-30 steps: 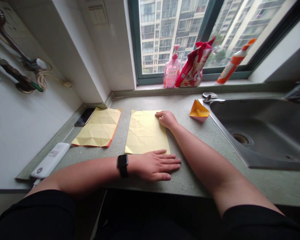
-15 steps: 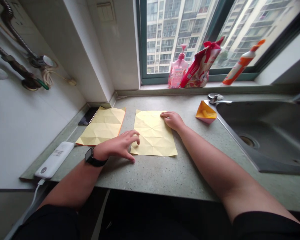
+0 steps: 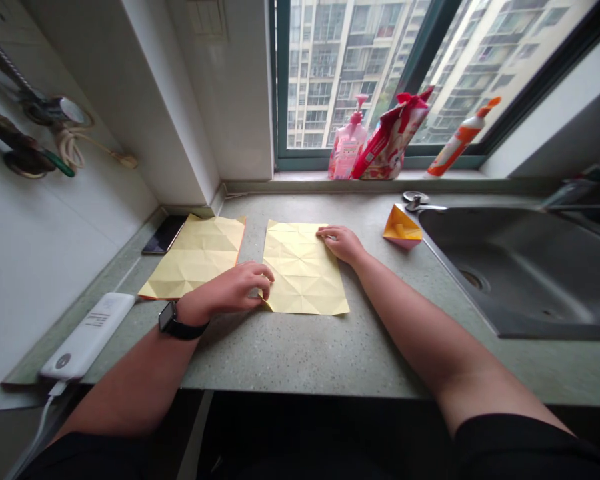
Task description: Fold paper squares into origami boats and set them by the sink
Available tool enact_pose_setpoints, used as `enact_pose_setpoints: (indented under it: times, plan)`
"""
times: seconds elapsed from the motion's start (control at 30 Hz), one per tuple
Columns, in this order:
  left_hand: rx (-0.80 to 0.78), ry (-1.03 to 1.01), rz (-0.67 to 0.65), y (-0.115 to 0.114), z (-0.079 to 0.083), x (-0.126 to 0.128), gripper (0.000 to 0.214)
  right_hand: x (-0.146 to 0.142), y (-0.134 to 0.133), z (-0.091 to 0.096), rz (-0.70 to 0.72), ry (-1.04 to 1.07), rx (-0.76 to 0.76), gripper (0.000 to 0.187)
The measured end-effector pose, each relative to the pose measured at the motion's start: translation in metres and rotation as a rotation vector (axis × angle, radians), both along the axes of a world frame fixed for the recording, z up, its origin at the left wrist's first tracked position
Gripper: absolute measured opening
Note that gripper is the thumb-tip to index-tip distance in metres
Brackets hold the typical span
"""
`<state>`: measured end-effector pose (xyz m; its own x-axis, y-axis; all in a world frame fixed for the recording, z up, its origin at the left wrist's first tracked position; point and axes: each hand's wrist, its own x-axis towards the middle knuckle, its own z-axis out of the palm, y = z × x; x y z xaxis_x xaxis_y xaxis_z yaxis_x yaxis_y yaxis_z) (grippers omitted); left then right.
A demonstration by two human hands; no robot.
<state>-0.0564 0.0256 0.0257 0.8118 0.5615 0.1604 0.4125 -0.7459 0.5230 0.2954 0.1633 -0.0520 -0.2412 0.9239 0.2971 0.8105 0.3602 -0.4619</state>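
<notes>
A creased, pale yellow sheet of paper (image 3: 300, 273) lies flat on the counter in front of me. At its near left corner my left hand (image 3: 240, 288), with a dark watch on the wrist, has thumb and fingers closed on the edge, and that corner looks slightly lifted. My right hand (image 3: 344, 244) rests on the far right edge of this sheet, fingers stretched out and lying flat. Left of it is a second creased yellow sheet (image 3: 200, 250) with an orange edge, partly behind my left hand. A folded orange paper piece (image 3: 403, 227) stands right of my right hand.
A phone (image 3: 164, 235) and a white power bank (image 3: 87, 337) with a cable lie on the left of the grey counter (image 3: 280, 360). To the right is a metal sink (image 3: 510, 267). A pink pump bottle (image 3: 349, 143), a red bag (image 3: 394, 140) and an orange-white bottle (image 3: 463, 139) line the windowsill.
My left hand has closed its spread thumb and fingers onto the sheet's near left corner. My right hand stays on the far right edge. The view has shifted slightly.
</notes>
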Motion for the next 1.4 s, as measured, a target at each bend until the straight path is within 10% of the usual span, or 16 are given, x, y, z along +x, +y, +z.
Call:
enact_pose_setpoints:
  times: [0.3, 0.6, 0.83, 1.13, 1.4]
  plan:
    - [-0.082, -0.175, 0.052, -0.004, 0.017, 0.001, 0.013, -0.004, -0.019, 0.008, 0.047, -0.032, -0.006, 0.035]
    - [-0.211, -0.445, 0.128, -0.011, 0.021, 0.003, 0.029, 0.028, -0.067, 0.018, 0.412, -0.092, -0.058, 0.034]
    - [-0.234, -0.577, 0.341, -0.01, 0.009, 0.015, 0.033, 0.034, -0.097, 0.041, 0.296, 0.536, -0.143, 0.09]
    - [0.187, -0.551, 0.634, -0.001, -0.009, 0.023, 0.014, 0.029, -0.118, 0.062, 0.202, 0.585, -0.056, 0.05]
    - [0.425, -0.57, 0.585, 0.005, -0.008, 0.024, 0.003, 0.011, -0.109, 0.049, 0.052, 0.347, 0.29, 0.048]
